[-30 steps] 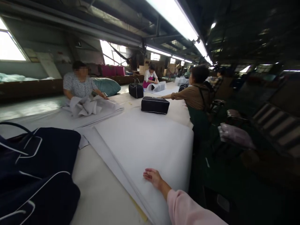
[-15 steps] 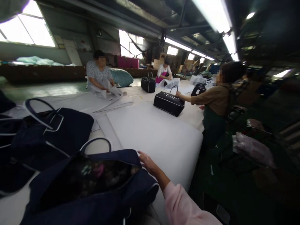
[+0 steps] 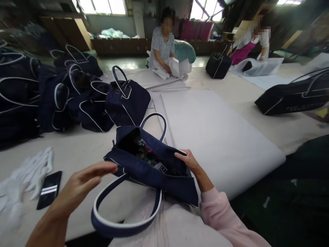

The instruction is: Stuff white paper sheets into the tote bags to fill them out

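Navy bag [image 3: 146, 173] is seen at lower centre of the frame, unzipped, mouth turned up, dark patterned lining [image 3: 147, 154] and white tag [image 3: 161, 167] visible inside; whether its full weight is borne by the tabletop [image 3: 84, 144] can't be told. Its right-end rim is pinched by the right hand [image 3: 190, 161], thumb over the edge. Left hand [image 3: 89, 175] is held flat, fingers straight, thumb slightly apart, nothing gripped; tips are at the bag's left end, contact can't be told. Step in hand is judged to be steadying the bag by its open mouth. For this, the right-end grip is best kept firm but light so the soft rim isn't crumpled, and the left end is best taken at the matching edge, so the mouth is stretched evenly rather than twisted. Near handle [image 3: 123, 230] is flopped toward the bottom of the frame and should be kept clear of the left wrist; far handle [image 3: 163, 127] is upright, out of the way. White bundle [image 3: 41, 168] and dark phone-like slab [image 3: 50, 188], lower left, are best not swept by the left forearm.
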{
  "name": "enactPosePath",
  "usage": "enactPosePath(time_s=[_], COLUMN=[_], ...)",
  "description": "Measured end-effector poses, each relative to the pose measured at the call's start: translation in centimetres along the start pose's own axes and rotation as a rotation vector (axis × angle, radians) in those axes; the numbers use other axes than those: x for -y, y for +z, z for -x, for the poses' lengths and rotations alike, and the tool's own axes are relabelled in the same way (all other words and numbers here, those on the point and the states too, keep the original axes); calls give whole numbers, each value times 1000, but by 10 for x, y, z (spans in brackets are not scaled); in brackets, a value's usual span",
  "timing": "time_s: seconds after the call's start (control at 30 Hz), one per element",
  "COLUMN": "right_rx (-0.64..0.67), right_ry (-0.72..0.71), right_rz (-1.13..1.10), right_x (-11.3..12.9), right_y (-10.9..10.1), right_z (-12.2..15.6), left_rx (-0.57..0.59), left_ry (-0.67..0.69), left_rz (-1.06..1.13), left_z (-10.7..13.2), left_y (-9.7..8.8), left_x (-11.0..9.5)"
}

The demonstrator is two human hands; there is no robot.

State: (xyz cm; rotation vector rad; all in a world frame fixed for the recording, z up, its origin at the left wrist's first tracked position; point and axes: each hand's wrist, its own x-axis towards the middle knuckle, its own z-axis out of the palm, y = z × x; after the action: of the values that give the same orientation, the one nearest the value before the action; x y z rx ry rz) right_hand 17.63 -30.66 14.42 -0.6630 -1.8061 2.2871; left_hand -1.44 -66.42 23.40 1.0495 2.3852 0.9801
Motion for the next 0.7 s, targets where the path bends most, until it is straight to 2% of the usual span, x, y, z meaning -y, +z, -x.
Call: enactPosePath(time_s=[0.03, 0.1, 0.2, 0.27, 0.37, 0.47, 0.53, 0.6, 0.63, 0.67, 0.7], right_rx=[33, 77, 7, -155, -443, -532, -511, -418, -301, -118, 114], right_ry=[-38, -162, -400, -528, -632, -598, -660, -830, -901, -919, -878], right_rz=[79, 263, 517, 585, 591, 713, 801, 776, 723, 665, 619], right_x=[6, 19, 33, 35, 33, 40, 57, 78, 88, 96, 100], right_y=[3, 10, 18, 17, 2, -9, 0, 25, 41, 58, 76], right_z=[2, 8, 17, 17, 2, -16, -18, -9, -4, 2, 5], left_rx=[-1, 65, 265, 404, 582, 585, 551, 533, 519, 506, 493], left_ry=[-5, 83, 195, 191, 147, 107, 114, 146, 165, 186, 211], left_rz=[14, -77, -304, -369, -305, -238, -259, -304, -321, -329, -326], left_z=[-18, -48, -64, -53, -18, 17, 29, 32, 32, 31, 30], left_y=[2, 13, 28, 30, 26, 30, 38, 46, 49, 51, 53], left_x=[-1, -5, -13, -22, -40, -55, -59, -59, -58, -58, -58])
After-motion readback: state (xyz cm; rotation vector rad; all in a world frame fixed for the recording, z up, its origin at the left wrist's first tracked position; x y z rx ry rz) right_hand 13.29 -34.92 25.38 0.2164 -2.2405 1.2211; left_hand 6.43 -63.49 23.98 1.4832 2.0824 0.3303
